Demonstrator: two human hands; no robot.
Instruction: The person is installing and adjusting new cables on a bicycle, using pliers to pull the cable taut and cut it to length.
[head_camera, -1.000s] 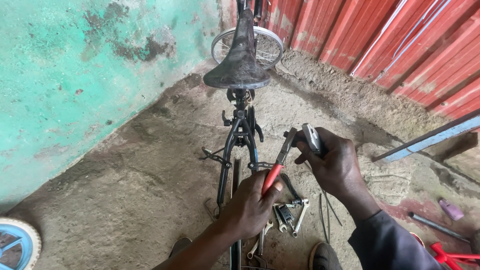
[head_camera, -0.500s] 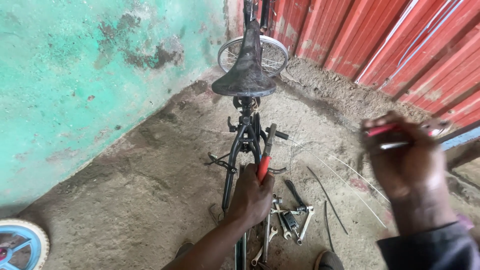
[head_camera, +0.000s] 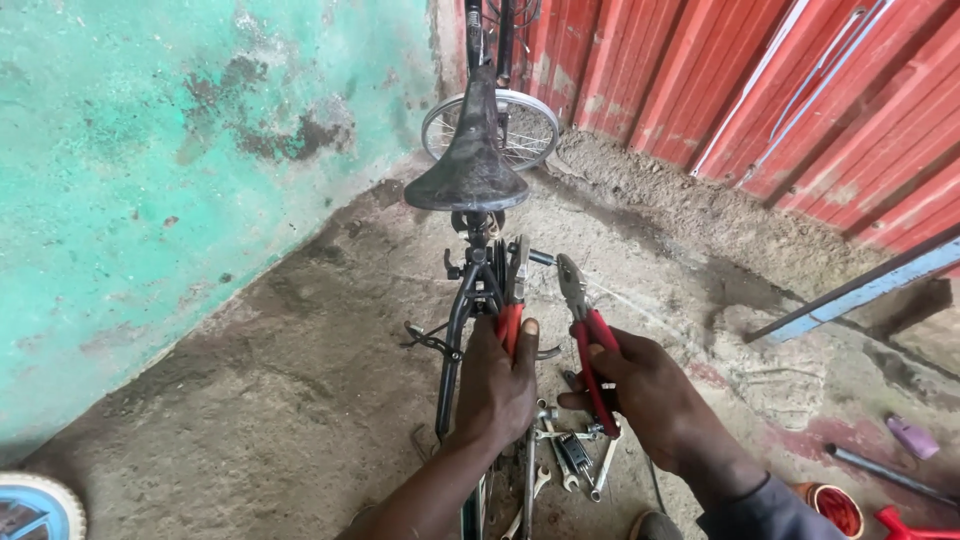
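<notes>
A black bicycle frame (head_camera: 455, 335) stands in front of me with a worn black saddle (head_camera: 472, 172) on top. My left hand (head_camera: 495, 385) grips red-handled pliers (head_camera: 515, 290) whose jaws point up beside the seat post clamp. My right hand (head_camera: 650, 395) holds a second pair of red-handled pliers (head_camera: 582, 310), jaws up, just right of the first pair. A thin cable (head_camera: 640, 305) runs from near the seat post to the right across the ground.
Loose spanners and metal parts (head_camera: 570, 455) lie on the dirt below my hands. A green wall (head_camera: 150, 180) is on the left, a red corrugated wall (head_camera: 780, 90) on the right. A wheel (head_camera: 500, 130) leans in the corner. A small blue wheel (head_camera: 35, 510) sits bottom left.
My right hand came down from the right and now holds its pliers close beside the left pair at the seat post. The left hand stayed on its pliers.
</notes>
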